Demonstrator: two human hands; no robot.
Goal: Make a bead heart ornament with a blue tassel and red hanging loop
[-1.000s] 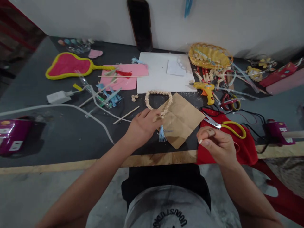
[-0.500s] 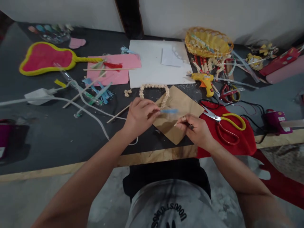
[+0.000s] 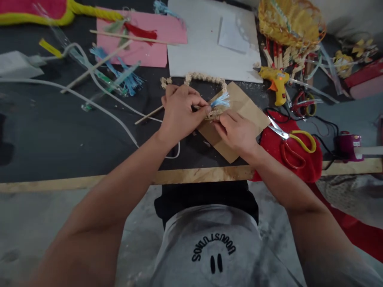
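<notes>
A light-blue tassel [image 3: 220,100] is pinched in my left hand [image 3: 183,111], its frayed threads pointing right. Below the tassel, the beige knobbly frame [image 3: 206,77] shows its top edge and right corner; my left hand covers its left side. My right hand [image 3: 237,131] is closed, with its fingertips at the frame's lower edge, close to my left thumb. Under both hands lies a brown square card [image 3: 253,115]. A thin wooden stick [image 3: 149,115] runs out from behind my left hand.
A yellow glue gun [image 3: 277,81] lies to the right, with scissors [image 3: 295,141] on red cloth [image 3: 273,145]. Behind are a white board [image 3: 194,48], pink sheet [image 3: 167,32] and yellow basket [image 3: 290,24]. A white cable [image 3: 98,107] crosses the left; blue tassels [image 3: 130,81] lie there.
My right hand has come in to the left and now meets the frame beside my left hand. The tassel has come down closer to the frame. The camera view has dipped and moved closer.
</notes>
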